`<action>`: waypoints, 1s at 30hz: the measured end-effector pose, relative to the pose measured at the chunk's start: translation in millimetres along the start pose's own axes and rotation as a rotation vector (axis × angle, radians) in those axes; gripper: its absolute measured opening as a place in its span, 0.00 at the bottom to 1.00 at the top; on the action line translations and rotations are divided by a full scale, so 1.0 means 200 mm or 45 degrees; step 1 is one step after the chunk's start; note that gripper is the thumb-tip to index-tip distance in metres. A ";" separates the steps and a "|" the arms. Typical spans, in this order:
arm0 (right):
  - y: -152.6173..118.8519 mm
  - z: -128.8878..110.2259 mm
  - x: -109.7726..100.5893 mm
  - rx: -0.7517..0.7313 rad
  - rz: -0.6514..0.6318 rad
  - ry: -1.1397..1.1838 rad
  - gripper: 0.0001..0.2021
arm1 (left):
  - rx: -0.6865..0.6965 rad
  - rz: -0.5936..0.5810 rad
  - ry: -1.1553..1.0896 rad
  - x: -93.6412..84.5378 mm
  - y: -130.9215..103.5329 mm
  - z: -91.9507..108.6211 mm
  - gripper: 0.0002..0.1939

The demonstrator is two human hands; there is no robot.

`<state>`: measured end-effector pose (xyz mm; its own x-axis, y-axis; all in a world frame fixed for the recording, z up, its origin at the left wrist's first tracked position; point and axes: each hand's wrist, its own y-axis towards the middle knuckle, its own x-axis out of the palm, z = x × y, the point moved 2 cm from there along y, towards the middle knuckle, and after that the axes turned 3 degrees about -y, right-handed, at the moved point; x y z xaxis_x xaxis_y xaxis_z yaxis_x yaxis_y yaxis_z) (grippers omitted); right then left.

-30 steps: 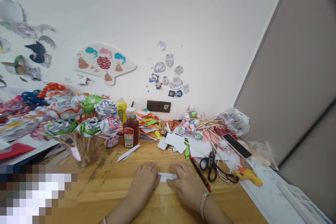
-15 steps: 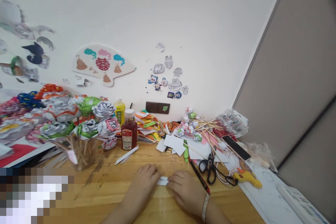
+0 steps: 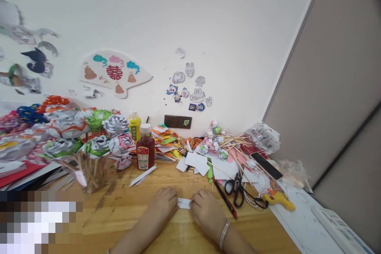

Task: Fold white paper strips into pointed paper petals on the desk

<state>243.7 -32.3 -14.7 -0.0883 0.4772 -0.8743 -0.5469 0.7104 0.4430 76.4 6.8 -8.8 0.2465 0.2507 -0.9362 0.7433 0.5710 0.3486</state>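
Between my two hands, low over the wooden table (image 3: 119, 214), lies a small folded strip of white paper (image 3: 184, 203). My left hand (image 3: 165, 203) is closed on the strip's left end, fingers bent and pressed together. At the right end, my right hand (image 3: 205, 209) pinches the paper with curled fingers; a bracelet (image 3: 224, 234) circles that wrist. Both fingertips are partly hidden behind the knuckles. A pair of black scissors (image 3: 235, 190) and a red-and-black pen-like stick (image 3: 225, 199) lie just right of my right hand.
Paper flowers (image 3: 99, 145) stand in a clear cup (image 3: 94, 174) at left. A red-brown bottle (image 3: 145, 149) and yellow bottle (image 3: 135, 127) stand behind two white strips (image 3: 143, 176). Cut paper (image 3: 197, 162), a phone (image 3: 266, 165) and a yellow glue gun (image 3: 279, 200) crowd the right.
My right hand has turned slightly and its fingers have curled in more at the paper's end. More of the white strip shows between my hands. The view has shifted a little.
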 end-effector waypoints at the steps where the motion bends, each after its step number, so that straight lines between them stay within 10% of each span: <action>1: 0.00 0.00 0.00 -0.003 0.011 -0.011 0.05 | 0.022 -0.010 0.013 0.00 0.00 0.00 0.05; 10: 0.01 0.00 0.00 0.125 0.026 0.025 0.06 | 0.078 -0.075 0.063 -0.04 0.00 0.02 0.04; 17: -0.01 0.05 -0.01 0.584 -0.025 0.449 0.05 | -0.278 -0.123 -0.068 -0.01 0.02 0.02 0.07; 30: 0.00 0.07 -0.01 0.680 -0.093 0.413 0.07 | -0.450 -0.125 -0.205 -0.01 0.03 0.03 0.02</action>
<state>255.0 -25.2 -10.3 -0.3604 0.2957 -0.8847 -0.0773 0.9357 0.3442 83.2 4.9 -5.5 0.3001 0.0718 -0.9512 0.5153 0.8270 0.2250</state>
